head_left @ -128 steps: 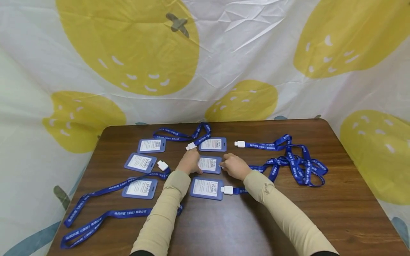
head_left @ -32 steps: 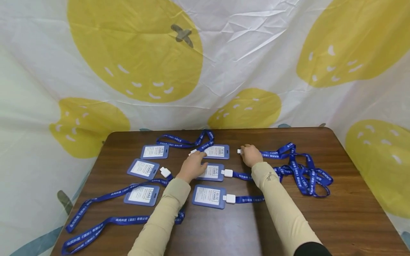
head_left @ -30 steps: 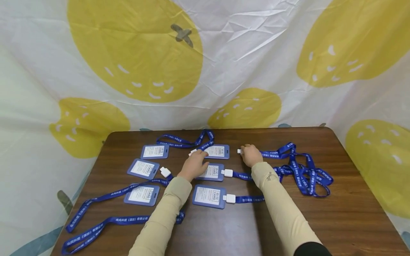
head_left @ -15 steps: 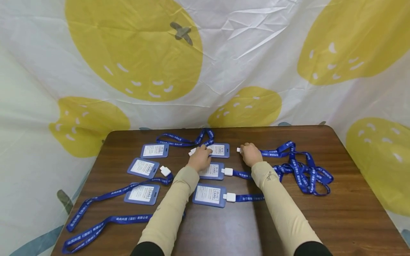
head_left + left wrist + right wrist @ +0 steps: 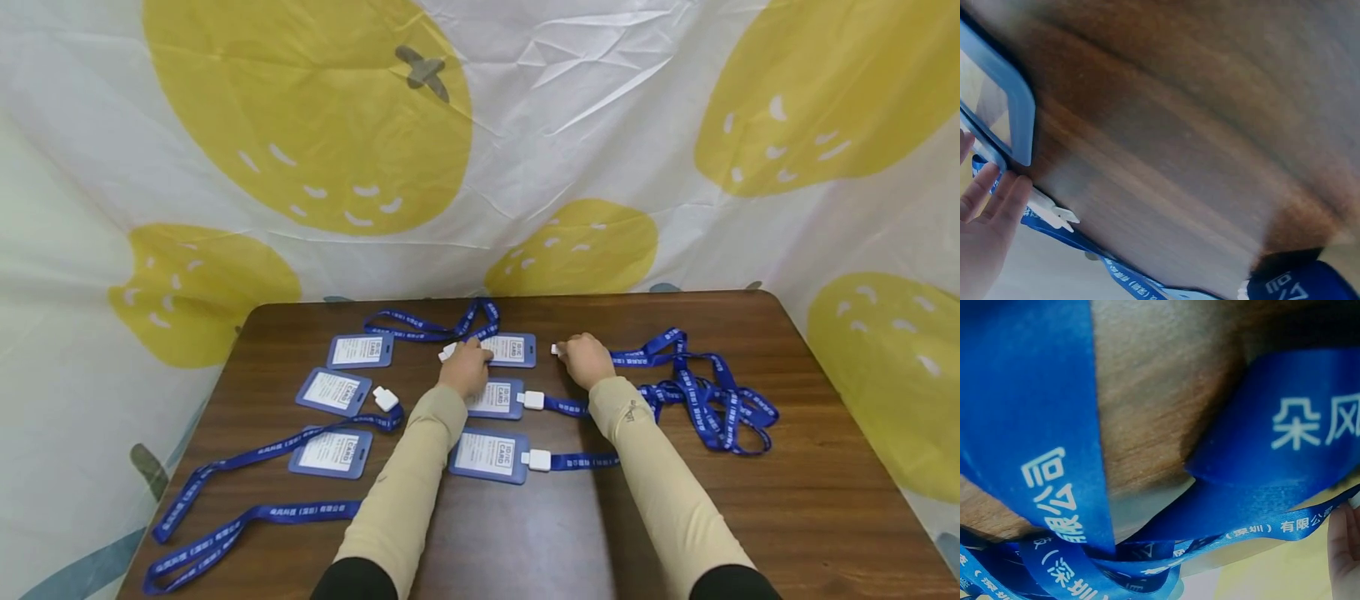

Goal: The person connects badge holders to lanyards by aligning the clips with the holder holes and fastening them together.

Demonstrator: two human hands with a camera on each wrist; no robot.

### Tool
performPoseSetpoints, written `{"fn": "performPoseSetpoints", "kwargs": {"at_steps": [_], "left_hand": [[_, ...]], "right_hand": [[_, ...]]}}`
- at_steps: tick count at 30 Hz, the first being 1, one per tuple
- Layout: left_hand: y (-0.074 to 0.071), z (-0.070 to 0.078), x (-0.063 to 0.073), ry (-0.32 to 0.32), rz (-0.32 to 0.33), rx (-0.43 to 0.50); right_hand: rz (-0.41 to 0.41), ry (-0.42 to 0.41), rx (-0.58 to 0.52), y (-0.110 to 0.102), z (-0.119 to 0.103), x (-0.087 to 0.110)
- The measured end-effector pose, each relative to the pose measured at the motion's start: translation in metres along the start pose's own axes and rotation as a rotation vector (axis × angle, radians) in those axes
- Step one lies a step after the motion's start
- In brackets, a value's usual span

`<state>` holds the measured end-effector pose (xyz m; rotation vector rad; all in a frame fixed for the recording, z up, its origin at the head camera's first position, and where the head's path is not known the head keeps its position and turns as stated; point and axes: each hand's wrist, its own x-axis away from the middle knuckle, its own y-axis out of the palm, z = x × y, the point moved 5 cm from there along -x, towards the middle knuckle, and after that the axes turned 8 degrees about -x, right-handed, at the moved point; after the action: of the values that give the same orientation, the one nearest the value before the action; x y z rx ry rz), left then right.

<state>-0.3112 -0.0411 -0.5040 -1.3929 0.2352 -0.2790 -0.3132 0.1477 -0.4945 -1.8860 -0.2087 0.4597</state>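
My left hand (image 5: pixel 467 367) holds the left end of the farthest ID badge holder (image 5: pixel 512 350) in the right column, covering part of it; in the left wrist view its fingers (image 5: pixel 1013 200) are at the holder's edge. My right hand (image 5: pixel 587 360) pinches a white lanyard clip (image 5: pixel 555 350), its tip pointing at that badge holder across a short gap. The blue lanyard (image 5: pixel 633 359) trails rightward from it. Below, the middle badge holder (image 5: pixel 497 398) and near badge holder (image 5: pixel 488 456) have white clips (image 5: pixel 533 401) at their slots.
Three more badge holders (image 5: pixel 360 351) form a left column. A loose clip (image 5: pixel 386 398) with its lanyard (image 5: pixel 247 465) crosses the nearest one. Another lanyard (image 5: pixel 408 327) lies at the back, a folded one (image 5: pixel 247 525) at front left. Lanyards tangle (image 5: pixel 701 400) at right.
Both hands have left the middle badge holder, which now has a clip at its slot. The right hand took the far clip; the left hand moved onto the far badge holder.
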Motion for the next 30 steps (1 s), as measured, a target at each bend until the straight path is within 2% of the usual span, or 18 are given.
{"fn": "performPoseSetpoints", "kwargs": {"at_steps": [6, 11, 15, 22, 30], "left_hand": [[-0.005, 0.005, -0.002, -0.048, -0.021, -0.024], [-0.005, 0.008, -0.007, -0.088, 0.002, -0.072], [-0.004, 0.011, -0.008, -0.088, 0.018, -0.117], [-0.002, 0.012, -0.011, -0.11, 0.031, -0.146], [0.001, 0.012, -0.012, -0.107, 0.05, -0.151]], "right_hand": [[-0.003, -0.012, -0.015, 0.003, 0.0, 0.0], [-0.03, 0.024, -0.031, 0.006, 0.001, -0.003], [-0.033, 0.042, -0.036, 0.006, 0.0, -0.003], [0.003, 0.008, -0.044, 0.006, -0.006, -0.006], [-0.032, 0.064, -0.05, 0.009, -0.009, -0.007]]}}
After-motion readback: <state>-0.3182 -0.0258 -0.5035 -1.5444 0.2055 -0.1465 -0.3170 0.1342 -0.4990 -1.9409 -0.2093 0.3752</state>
